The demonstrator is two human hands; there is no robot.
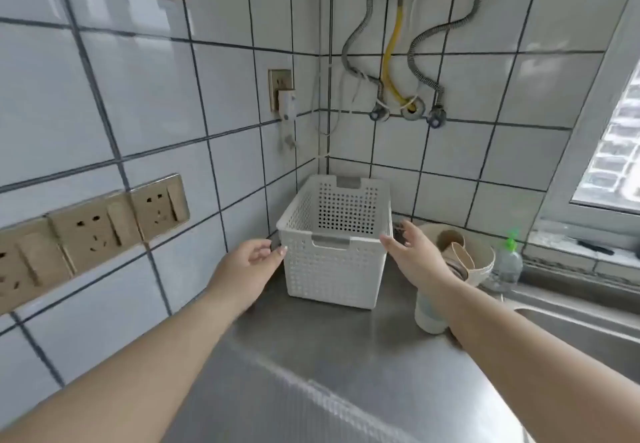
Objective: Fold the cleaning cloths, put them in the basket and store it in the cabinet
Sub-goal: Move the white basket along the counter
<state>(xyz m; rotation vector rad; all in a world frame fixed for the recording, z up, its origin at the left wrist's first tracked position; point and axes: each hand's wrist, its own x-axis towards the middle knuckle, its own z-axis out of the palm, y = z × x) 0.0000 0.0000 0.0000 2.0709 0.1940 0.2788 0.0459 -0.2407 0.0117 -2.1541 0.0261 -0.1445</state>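
While the white perforated basket [334, 252] stands on the steel worktop [311, 356] at the centre of the frame, tucked into the tiled corner, my left hand [247, 264] sits at its left edge, fingers loosely curled, a fingertip just at the rim. My right hand [414, 252] is spread, fingers apart, beside the basket's right rim. Right of it sit a beige bowl [481, 259] and a soap bottle [509, 262].

— Was any writing legible on the bottle [507, 264], the wall sockets [93, 231] or the basket [334, 245]?
— None; the bottle's label was too blurred, and the sockets and basket showed no lettering.
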